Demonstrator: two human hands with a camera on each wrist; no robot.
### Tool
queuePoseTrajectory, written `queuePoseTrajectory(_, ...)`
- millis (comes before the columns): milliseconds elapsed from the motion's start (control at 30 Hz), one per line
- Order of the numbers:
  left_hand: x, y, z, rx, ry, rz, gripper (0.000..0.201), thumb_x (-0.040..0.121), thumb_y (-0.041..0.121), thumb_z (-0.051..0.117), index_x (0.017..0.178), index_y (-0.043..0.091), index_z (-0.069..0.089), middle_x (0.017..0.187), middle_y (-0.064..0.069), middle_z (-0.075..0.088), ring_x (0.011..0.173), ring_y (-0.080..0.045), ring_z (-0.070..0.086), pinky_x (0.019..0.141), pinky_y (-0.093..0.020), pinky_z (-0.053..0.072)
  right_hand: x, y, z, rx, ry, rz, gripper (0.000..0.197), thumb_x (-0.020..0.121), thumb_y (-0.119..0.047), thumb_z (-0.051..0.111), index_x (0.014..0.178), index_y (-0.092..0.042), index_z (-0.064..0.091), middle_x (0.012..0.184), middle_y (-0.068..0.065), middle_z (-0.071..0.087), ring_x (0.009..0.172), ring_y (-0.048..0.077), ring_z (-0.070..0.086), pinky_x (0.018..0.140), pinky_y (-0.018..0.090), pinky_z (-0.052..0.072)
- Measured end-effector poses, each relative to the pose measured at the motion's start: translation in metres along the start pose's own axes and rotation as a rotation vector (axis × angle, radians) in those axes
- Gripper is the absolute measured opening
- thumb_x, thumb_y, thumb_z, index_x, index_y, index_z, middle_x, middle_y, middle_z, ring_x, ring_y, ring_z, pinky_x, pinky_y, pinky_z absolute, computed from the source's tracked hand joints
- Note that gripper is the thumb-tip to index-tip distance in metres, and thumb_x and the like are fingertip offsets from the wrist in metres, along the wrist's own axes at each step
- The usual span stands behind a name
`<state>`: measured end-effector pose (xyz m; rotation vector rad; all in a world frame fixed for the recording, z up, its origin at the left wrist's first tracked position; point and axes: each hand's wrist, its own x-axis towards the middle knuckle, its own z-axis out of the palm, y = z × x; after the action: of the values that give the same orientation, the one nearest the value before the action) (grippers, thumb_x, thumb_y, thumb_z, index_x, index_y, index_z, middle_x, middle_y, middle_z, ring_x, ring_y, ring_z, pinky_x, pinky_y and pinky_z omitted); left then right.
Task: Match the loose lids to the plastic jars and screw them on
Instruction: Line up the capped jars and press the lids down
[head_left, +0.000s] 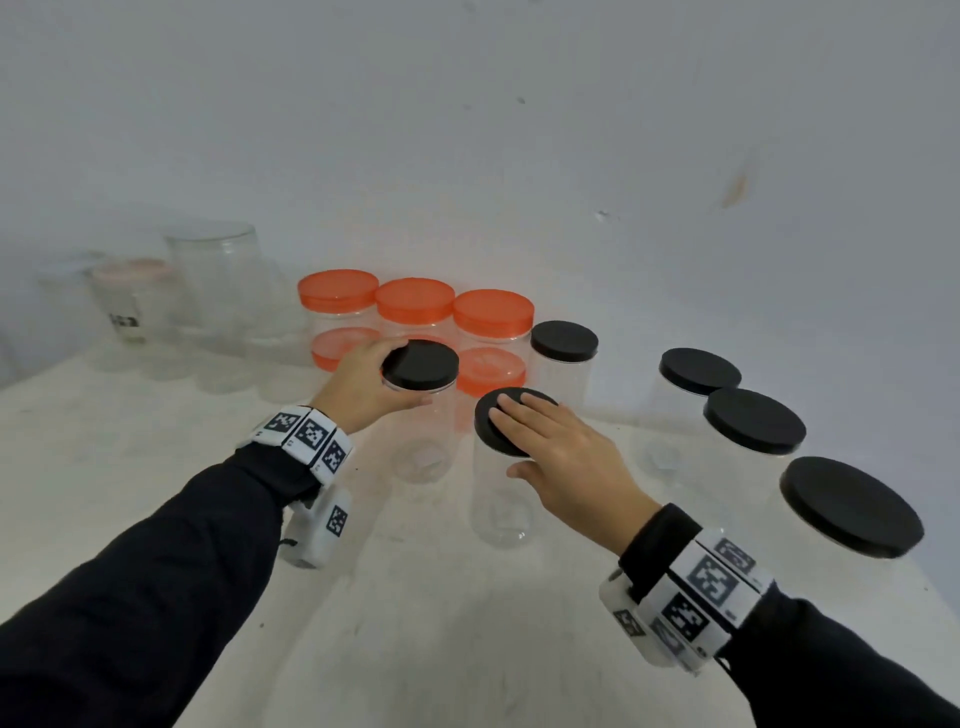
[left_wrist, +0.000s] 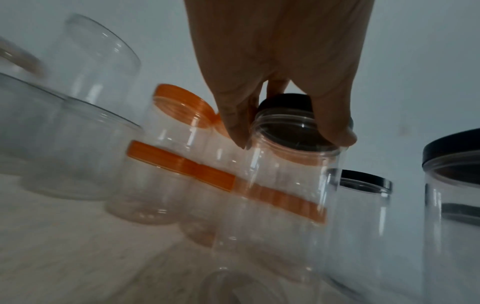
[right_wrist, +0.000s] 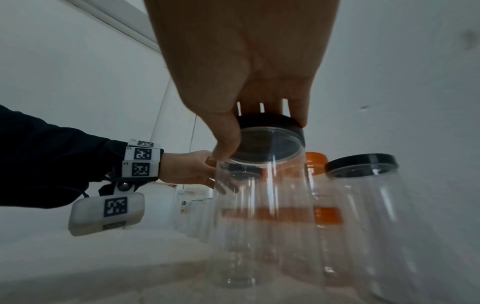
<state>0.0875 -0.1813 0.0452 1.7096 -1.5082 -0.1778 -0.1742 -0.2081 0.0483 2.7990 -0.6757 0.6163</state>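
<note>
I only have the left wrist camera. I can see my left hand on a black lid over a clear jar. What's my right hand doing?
Observer: The right hand lies on a second black lid, which looks tilted on its own clear jar.
Operator: Is it gripping that lid?
Observer: Yes. In the right wrist view, the thumb and fingers curl over the rim.
Operator: What's beyond that hand?
Observer: A row of three black-lidded jars stands to its right.

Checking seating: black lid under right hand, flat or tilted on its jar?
Tilted: black lid sits askew on the clear jar; right hand grips it.
</note>
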Motion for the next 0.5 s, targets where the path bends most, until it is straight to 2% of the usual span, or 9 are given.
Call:
queuePoseTrajectory(33, -0.002, -0.008, -0.005, 0.029, 0.024, -0.013, 0.061, 0.06, 0.037, 0.085, 0.11, 0.015, 0.058, 0.098, 0.006, 0.055, 0.091, -0.013, 0.053, 0.074, -0.025, 0.044, 0.006, -0.005, 0.002, 0.013, -0.002, -0.014, 0.07, 0.048, -0.024, 0.092, 0.112, -0.011, 0.068, 0.113, 0.004, 0.068, 0.103, 0.026, 0.066, 0.083, 0.042, 0.052)
queuePoseTrajectory(100, -0.005, -0.021, -0.014, 0.052, 0.049, -0.044, 0.067, 0.059, 0.047, 0.082, 0.113, 0.016, 0.057, 0.107, 0.002, 0.057, 0.099, -0.013, 0.054, 0.084, -0.029, 0.047, 0.015, -0.011, 0.005, 0.03, -0.026, -0.018, 0.069, 0.049, -0.024, 0.092, 0.112, -0.011, 0.067, 0.113, 0.005, 0.068, 0.102, 0.026, 0.066, 0.083, 0.042, 0.052)
queuePoseTrajectory(167, -0.008, -0.029, -0.019, 0.057, 0.068, -0.059, 0.07, 0.062, 0.042, 0.082, 0.121, 0.016, 0.055, 0.119, -0.002, 0.054, 0.109, -0.015, 0.051, 0.093, -0.029, 0.044, 0.02, -0.014, 0.003, 0.049, -0.059, -0.013, 0.067, 0.055, -0.023, 0.09, 0.115, -0.01, 0.065, 0.117, 0.006, 0.066, 0.106, 0.028, 0.064, 0.087, 0.044, 0.051)
queuePoseTrajectory(200, -0.009, -0.031, -0.02, 0.06, 0.073, -0.059, 0.071, 0.063, 0.04, 0.082, 0.123, 0.016, 0.054, 0.122, -0.002, 0.053, 0.111, -0.015, 0.05, 0.095, -0.029, 0.043, 0.021, -0.015, 0.0, 0.069, -0.081, -0.011, 0.065, 0.062, -0.023, 0.086, 0.121, -0.01, 0.061, 0.124, 0.007, 0.062, 0.113, 0.029, 0.06, 0.093, 0.044, 0.047)
queuePoseTrajectory(267, -0.01, -0.032, -0.022, 0.059, 0.061, -0.058, 0.074, 0.063, 0.042, 0.081, 0.126, 0.016, 0.051, 0.125, -0.002, 0.052, 0.114, -0.014, 0.049, 0.098, -0.031, 0.042, 0.024, -0.014, -0.004, 0.111, -0.114, -0.014, 0.065, 0.081, -0.026, 0.07, 0.139, -0.015, 0.043, 0.145, 0.003, 0.042, 0.135, 0.024, 0.038, 0.111, 0.038, 0.028)
queuePoseTrajectory(333, -0.01, -0.032, -0.023, 0.077, 0.038, -0.071, 0.079, 0.063, 0.046, 0.079, 0.129, 0.016, 0.048, 0.129, -0.003, 0.048, 0.118, -0.015, 0.046, 0.102, -0.033, 0.04, 0.022, -0.01, -0.009, 0.146, -0.176, -0.002, 0.07, 0.088, -0.032, 0.061, 0.147, -0.02, 0.025, 0.154, -0.003, 0.022, 0.142, 0.017, 0.02, 0.115, 0.032, 0.015)
queuePoseTrajectory(400, -0.008, -0.028, -0.024, 0.132, 0.02, -0.098, 0.078, 0.066, 0.043, 0.079, 0.131, 0.014, 0.046, 0.132, -0.004, 0.045, 0.121, -0.018, 0.043, 0.102, -0.033, 0.038, 0.015, -0.003, -0.016, 0.164, -0.155, 0.041, 0.074, 0.086, -0.034, 0.063, 0.147, -0.019, 0.023, 0.154, -0.001, 0.022, 0.141, 0.018, 0.021, 0.117, 0.033, 0.018)
queuePoseTrajectory(500, -0.004, -0.011, -0.03, 0.328, -0.004, -0.105, 0.067, 0.074, 0.051, 0.069, 0.126, 0.013, 0.051, 0.131, -0.002, 0.045, 0.121, -0.02, 0.041, 0.098, -0.037, 0.038, -0.005, 0.016, -0.031, 0.128, -0.133, 0.164, 0.071, 0.086, -0.036, 0.063, 0.145, -0.018, 0.028, 0.151, 0.0, 0.028, 0.138, 0.019, 0.026, 0.112, 0.03, 0.021)
